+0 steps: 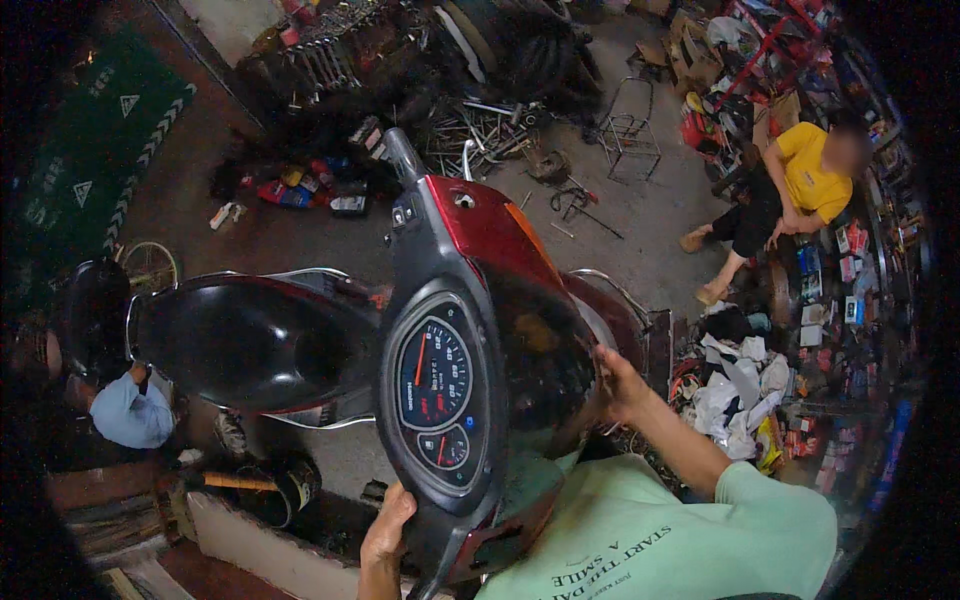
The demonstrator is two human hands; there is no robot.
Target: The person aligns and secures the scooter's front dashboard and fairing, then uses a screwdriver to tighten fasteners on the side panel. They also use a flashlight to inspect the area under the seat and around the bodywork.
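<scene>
Cluttered workshop flr [645, 225] w/ scattered tools [480, 140] beyond, scooter's handlebar cowl [490, 370] front & ctr, LH [392, 515] at near edge, RH [622, 385] against front, fingers part-hidden so can't tell grip; even, two-sided support prob. steadiest.
</scene>
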